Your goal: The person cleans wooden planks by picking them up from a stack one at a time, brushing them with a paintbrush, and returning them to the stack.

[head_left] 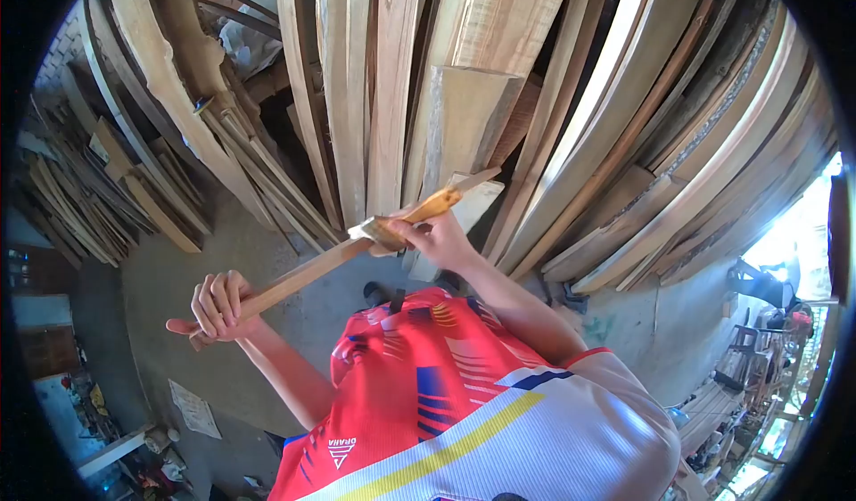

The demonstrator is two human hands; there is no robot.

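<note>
A long, narrow wooden strip (308, 274) slants up from lower left to the centre. My left hand (218, 309) is wrapped round its lower end. Further up, my right hand (435, 236) is closed round a small orange-brown wooden tool (437, 203), which lies against the strip. A pale, squarish part shows at the tool's near end; its exact kind is unclear. The strip's tip sticks out past the tool, in front of the leaning boards. Fingers hide part of the tool and of the strip.
Tall boards (392, 100) lean in a row ahead, with shorter pieces (67, 207) stacked at left. A paper sheet (194, 409) lies on the concrete floor (169, 305). At right are a dark chair (744, 339) and a slatted bench (709, 412).
</note>
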